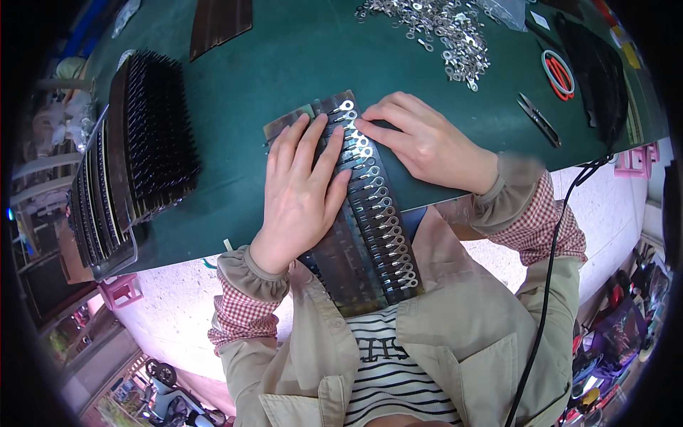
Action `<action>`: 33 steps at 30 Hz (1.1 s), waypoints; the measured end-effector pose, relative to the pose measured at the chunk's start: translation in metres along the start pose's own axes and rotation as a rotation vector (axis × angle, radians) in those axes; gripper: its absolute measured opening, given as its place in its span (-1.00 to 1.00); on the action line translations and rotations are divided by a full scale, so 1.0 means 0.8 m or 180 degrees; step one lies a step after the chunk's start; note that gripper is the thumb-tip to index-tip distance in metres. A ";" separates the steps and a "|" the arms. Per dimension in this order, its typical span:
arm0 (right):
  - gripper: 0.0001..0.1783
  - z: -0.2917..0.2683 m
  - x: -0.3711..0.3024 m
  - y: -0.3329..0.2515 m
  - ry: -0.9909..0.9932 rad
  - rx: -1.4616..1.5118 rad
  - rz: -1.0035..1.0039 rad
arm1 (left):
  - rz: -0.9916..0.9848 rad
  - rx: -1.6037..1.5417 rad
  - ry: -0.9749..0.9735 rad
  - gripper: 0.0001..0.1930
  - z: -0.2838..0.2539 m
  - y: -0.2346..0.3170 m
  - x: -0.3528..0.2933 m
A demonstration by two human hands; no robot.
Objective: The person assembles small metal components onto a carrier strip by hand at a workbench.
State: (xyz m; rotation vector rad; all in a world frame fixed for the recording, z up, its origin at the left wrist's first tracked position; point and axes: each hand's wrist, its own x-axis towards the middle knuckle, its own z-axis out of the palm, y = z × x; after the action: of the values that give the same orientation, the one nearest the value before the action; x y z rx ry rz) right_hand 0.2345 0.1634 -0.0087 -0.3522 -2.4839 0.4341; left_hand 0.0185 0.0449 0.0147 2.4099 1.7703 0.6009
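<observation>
A long dark board point(341, 260) lies at a slant, from the green table over its near edge toward my body. Along its right side runs a row of silver ring terminals point(390, 220), their rings pointing right. My left hand point(293, 191) lies flat on the upper part of the board, fingers stretched out and slightly apart, fingertips near the row. Thumb and index finger of my right hand point(430, 146) are pinched at a ring terminal near the row's far end. My fingers partly hide that terminal.
Loose ring terminals point(462, 53) are heaped at the back right. Pointed snips point(538, 119), a red and white loop point(558, 75) and a black bag point(594, 78) lie right. Boards with black pins point(156, 128) stand stacked left. A black cable point(549, 277) hangs by my right arm.
</observation>
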 end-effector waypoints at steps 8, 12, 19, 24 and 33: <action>-0.54 0.003 -0.003 0.003 0.0090 0.0013 -0.0055 | -0.0020 0.0179 -0.0068 -0.49 -0.001 0.004 0.004; -0.56 0.007 -0.005 0.003 0.0125 0.0047 -0.0051 | -0.0003 0.0155 -0.0072 -0.49 0.001 0.002 0.002; -0.57 0.008 -0.003 0.003 0.0127 0.0039 -0.0012 | 0.0056 0.0194 -0.0033 -0.45 0.001 0.001 0.002; -0.56 0.006 -0.001 0.005 0.0113 0.0020 -0.0057 | 0.0034 0.0164 -0.0018 -0.44 0.001 0.001 0.002; -0.57 0.000 -0.001 0.006 0.0125 0.0243 -0.0021 | -0.0171 -0.0769 0.0321 -0.34 -0.007 0.008 -0.029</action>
State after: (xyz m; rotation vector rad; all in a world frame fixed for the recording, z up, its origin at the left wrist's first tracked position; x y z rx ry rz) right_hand 0.2360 0.1674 -0.0109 -0.3186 -2.4223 0.5129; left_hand 0.0163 0.0200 0.0158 2.1997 1.6817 0.8881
